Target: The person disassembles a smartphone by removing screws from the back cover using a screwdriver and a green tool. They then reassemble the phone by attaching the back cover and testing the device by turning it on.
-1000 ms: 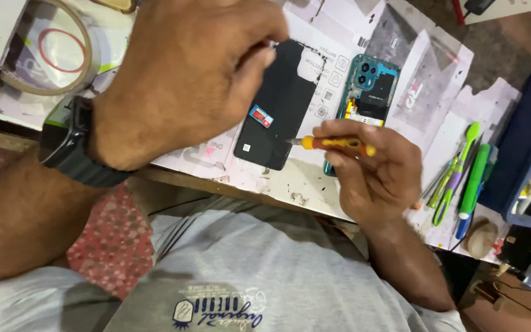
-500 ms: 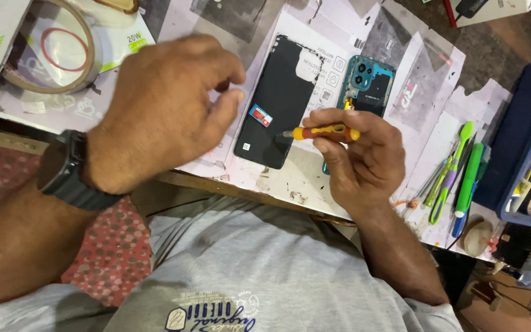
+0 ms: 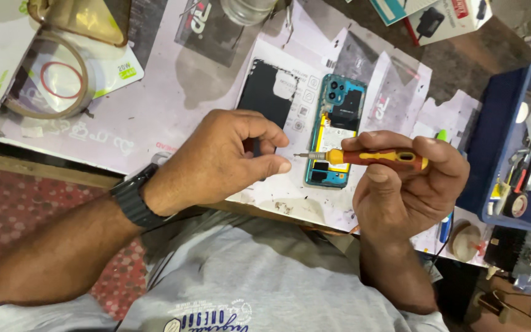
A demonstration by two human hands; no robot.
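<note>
Right hand (image 3: 410, 184), centre right of frame: fingers wrapped around a small yellow-and-orange screwdriver (image 3: 370, 158), shaft level, metal tip pointing left. Left hand (image 3: 228, 161), centre: thumb and forefinger pinched together right at the tip. Whether a screw sits in the pinch cannot be told; too small to see. A dark wristwatch (image 3: 135, 198) is on the left wrist.

Just behind the hands, on paper sheets covering the tabletop (image 3: 155, 117), lies an opened teal phone (image 3: 337, 129), insides facing up, with its black back cover (image 3: 265, 98) beside it to the left.

Outward: roll of clear tape (image 3: 47, 83) at upper left; blue tray of tools (image 3: 517, 147) at the right edge.

Risks, as judged:
- Any small part in the pinch could slip, since both hands hang over the tabletop's near edge and the lap; it would be hard to find again.
- The tip is touching or nearly touching the fingertip; a push could jab it.
- The exposed phone lies directly under the shaft; a dropped driver could strike the bare parts.
</note>
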